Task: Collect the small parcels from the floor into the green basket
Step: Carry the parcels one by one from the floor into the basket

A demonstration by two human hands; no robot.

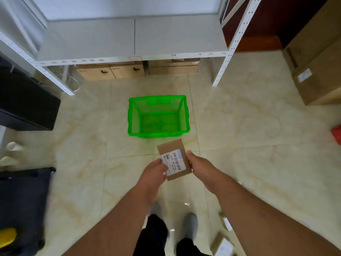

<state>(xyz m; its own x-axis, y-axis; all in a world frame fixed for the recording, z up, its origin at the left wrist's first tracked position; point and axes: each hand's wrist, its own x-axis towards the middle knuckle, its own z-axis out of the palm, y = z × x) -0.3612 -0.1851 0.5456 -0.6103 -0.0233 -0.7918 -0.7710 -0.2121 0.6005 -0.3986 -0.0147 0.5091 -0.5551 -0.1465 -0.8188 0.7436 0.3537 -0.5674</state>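
Note:
A green plastic basket stands on the tiled floor straight ahead, with nothing visible inside it. I hold a small brown cardboard parcel with a white barcode label between both hands, just in front of the basket's near rim and above the floor. My left hand grips its left lower edge. My right hand grips its right edge. Two more small brown parcels lie on the floor by my right arm: one parcel partly hidden by the forearm, another parcel at the bottom edge.
A white metal shelf rack stands behind the basket, with cardboard boxes under it. Large cartons are stacked at the right. Black cases sit at the left. My shoes are below my hands.

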